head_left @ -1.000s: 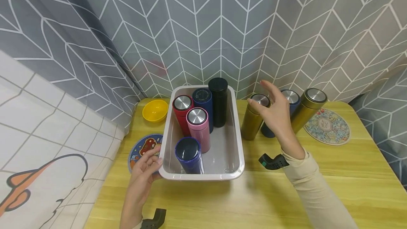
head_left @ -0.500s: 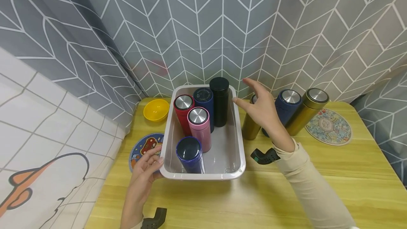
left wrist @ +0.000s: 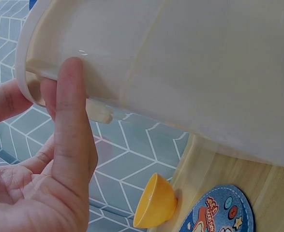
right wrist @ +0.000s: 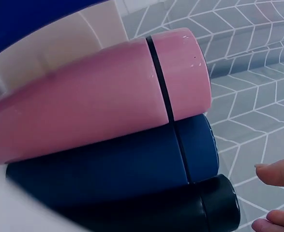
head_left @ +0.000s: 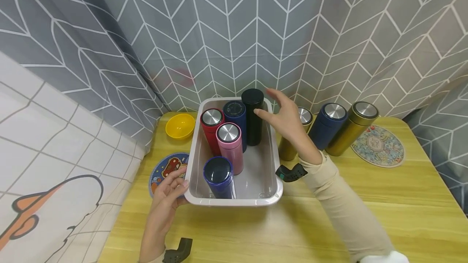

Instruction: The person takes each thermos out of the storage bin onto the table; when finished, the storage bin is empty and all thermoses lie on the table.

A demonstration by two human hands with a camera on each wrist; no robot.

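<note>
My left hand (head_left: 166, 204) grips the left front corner of a white plastic bin (head_left: 234, 202); in the left wrist view, fingers lie against the bin's outer wall with the thumb at its rim. Inside stand a red thermos (head_left: 211, 135), a pink thermos (head_left: 232, 157), a navy thermos (head_left: 238, 120), a tall black thermos (head_left: 254, 127) and a shorter blue-rimmed one (head_left: 222, 182). My right hand (head_left: 287, 121) reaches over the bin's right rim, thumb and fingers spread beside the black thermos's lid. A gap shows between its fingertips (right wrist: 272, 171) and that lid in the right wrist view.
Right of the bin stand a gold thermos (head_left: 289, 149), partly behind my right hand, a navy thermos (head_left: 326, 127) and another gold thermos (head_left: 345, 133). A patterned round mat (head_left: 380, 145) lies beyond them. To the left are a yellow bowl (head_left: 180, 126) and a blue mat (head_left: 166, 167). A curtain (head_left: 241, 31) hangs behind.
My right hand has moved left from above the nearer gold thermos to beside the black thermos, its fingers still spread. My left hand stays on the bin's corner.
</note>
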